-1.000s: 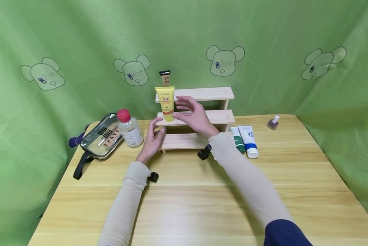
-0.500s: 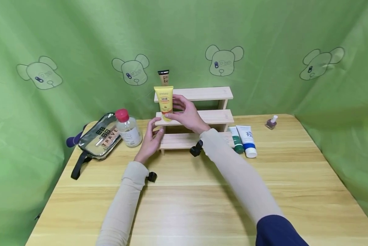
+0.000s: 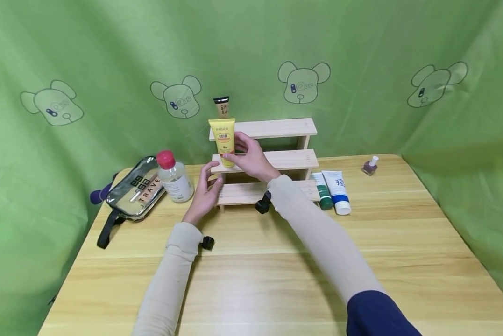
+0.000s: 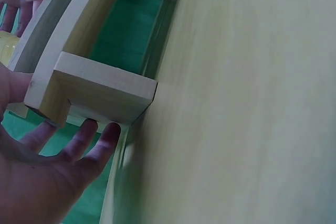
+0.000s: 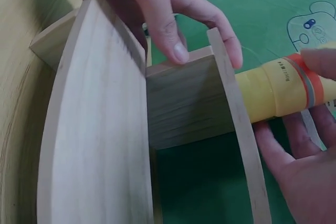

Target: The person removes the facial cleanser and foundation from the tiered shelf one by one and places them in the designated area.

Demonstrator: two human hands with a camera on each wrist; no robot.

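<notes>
My right hand point(image 3: 253, 158) holds a yellow squeeze tube point(image 3: 223, 135), thumb across its front and fingers behind. The tube stands cap-down at the left end of the middle tier of a three-tier wooden shelf point(image 3: 276, 128). In the right wrist view the tube's yellow cap point(image 5: 257, 95) sits right at the tier's board. At the shelf's left end, my left hand point(image 3: 205, 193) grips the side, thumb and fingers around the end of the tier. Its fingertips point(image 4: 110, 129) touch the wood in the left wrist view. Behind the yellow tube rises a beige tube with a black end point(image 3: 222, 108).
Left of the shelf are a red-capped clear bottle point(image 3: 175, 179), a clear travel pouch point(image 3: 135, 189) and a purple item point(image 3: 100, 193). To the right lie a green-and-white tube point(image 3: 323, 193) and a white-and-blue tube point(image 3: 337, 191). A nail polish bottle point(image 3: 370, 166) stands farther right.
My right hand has moved left and closed its thumb and fingers around the yellow tube, which stays on the middle tier. My left hand keeps its place at the shelf's end.
</notes>
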